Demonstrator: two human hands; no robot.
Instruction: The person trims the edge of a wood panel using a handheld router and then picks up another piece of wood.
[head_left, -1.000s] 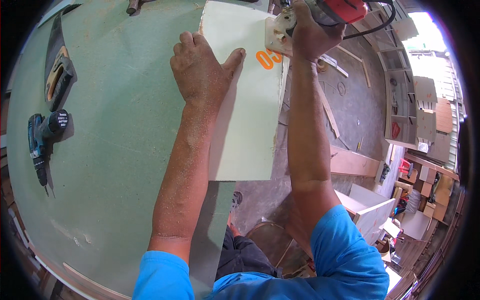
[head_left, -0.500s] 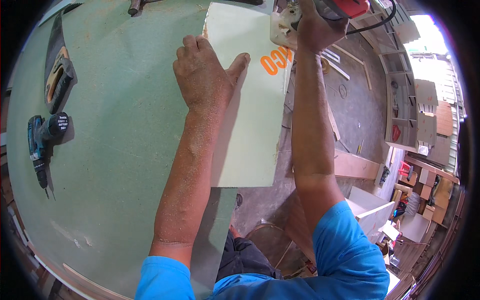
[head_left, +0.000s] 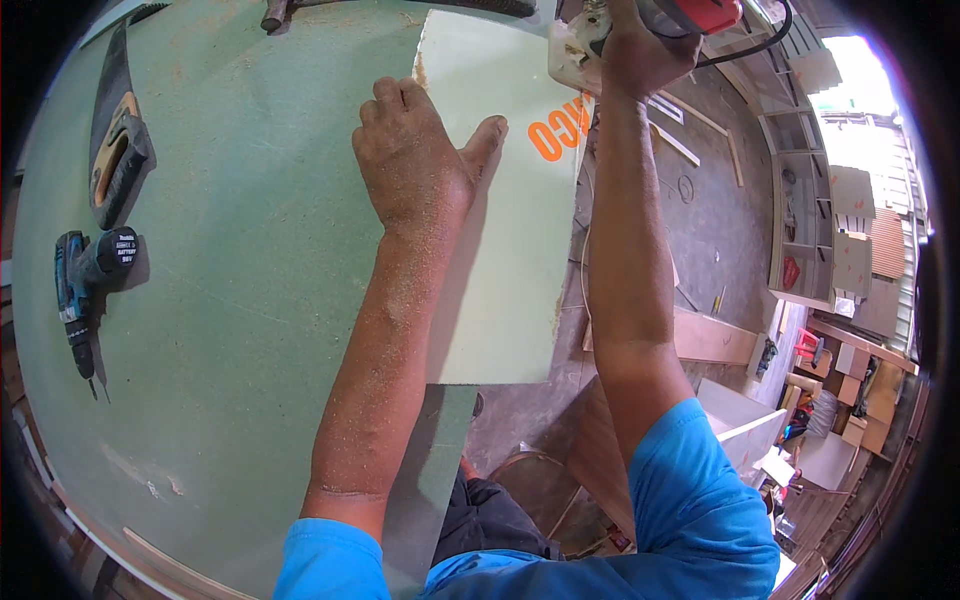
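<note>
My left hand (head_left: 412,150) grips the left edge of a pale cream board (head_left: 500,300), its fingers bent at the edge and its thumb stretched across the top. Fine dust covers that hand and forearm. The board lies on a green worktop (head_left: 230,350) and overhangs the right edge. Up at the board's far right corner, my right hand (head_left: 650,60) is closed around a red corded power tool (head_left: 690,14) with a whitish base (head_left: 573,55). The top of the picture cuts off part of the tool, and its cutting end is hidden.
At the left lie a handsaw (head_left: 115,150) and a teal cordless drill (head_left: 90,280). A hammer (head_left: 275,14) rests at the far edge, partly cut off. Right of the worktop, the floor holds wood strips (head_left: 675,145), panels and a white cabinet frame (head_left: 805,190).
The board and my left hand sit slightly farther right and nearer. My right hand and the power tool have shifted a little to the right. More of the hammer shows.
</note>
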